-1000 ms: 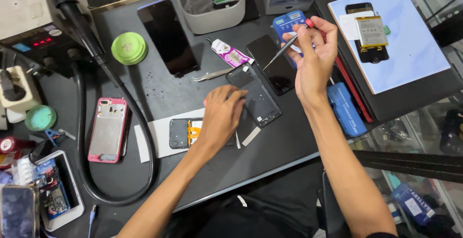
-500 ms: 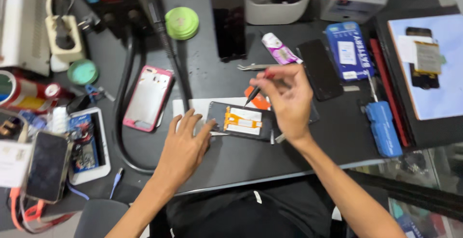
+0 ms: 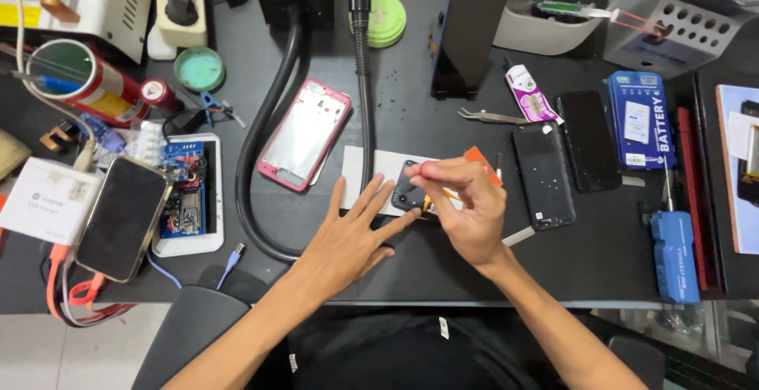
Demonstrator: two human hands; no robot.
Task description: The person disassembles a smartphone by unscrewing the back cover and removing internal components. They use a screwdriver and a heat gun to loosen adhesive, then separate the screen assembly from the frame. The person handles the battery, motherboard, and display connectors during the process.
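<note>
A small opened phone point(image 3: 409, 192) lies dark side up on a white sheet point(image 3: 371, 170), with an orange part point(image 3: 479, 158) showing past my fingers. My left hand point(image 3: 352, 236) lies flat on the table with its fingers spread, and the fingertips touch the phone's left edge. My right hand point(image 3: 468, 210) hovers over the phone, thumb and forefinger pinched on a thin tool with a red end point(image 3: 427, 170). This hand hides most of the phone.
A black back cover point(image 3: 543, 172), a black screen point(image 3: 589, 138), a blue box point(image 3: 639, 119), tweezers point(image 3: 486, 115) and a glue tube point(image 3: 528, 93) lie to the right. A blue screwdriver point(image 3: 674, 251) is far right. A pink phone frame point(image 3: 304, 133) and black hose point(image 3: 257, 153) lie left.
My right hand came down from the upper right with the tool and now sits over the opened phone. My left hand stays by the phone's left side. The view has shifted right.
</note>
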